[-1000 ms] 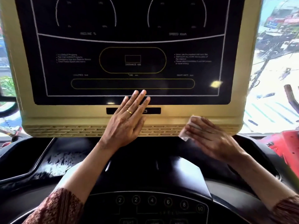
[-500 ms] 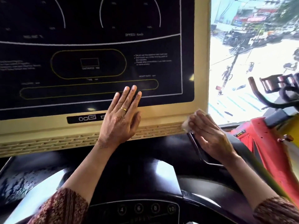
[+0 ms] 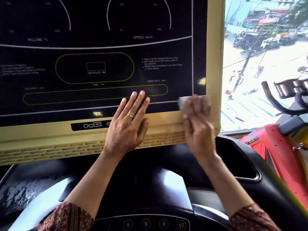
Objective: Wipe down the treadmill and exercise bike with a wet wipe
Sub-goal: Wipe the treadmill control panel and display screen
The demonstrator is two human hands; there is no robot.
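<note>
The treadmill console fills the view: a black display point(image 3: 100, 47) in a gold frame point(image 3: 50, 135). My left hand point(image 3: 128, 127) lies flat with straight fingers on the lower frame, its fingertips reaching the display. My right hand point(image 3: 198, 129) is blurred with motion. It holds a crumpled white wet wipe point(image 3: 184, 103) against the display's lower right corner. The red exercise bike point(image 3: 275, 147) stands to the right, its black handlebar point(image 3: 273, 104) in front of the window.
Below the console are the glossy black deck with a recessed tray point(image 3: 238, 164) at right and a row of numbered buttons point(image 3: 146, 224) at the bottom edge. A wet smear shows on the deck at lower left. A window onto a street lies beyond the console's right edge.
My right hand has carried the wipe up from the vent slots to the display's lower right corner. My left hand stays flat on the console. My view has shifted right.
</note>
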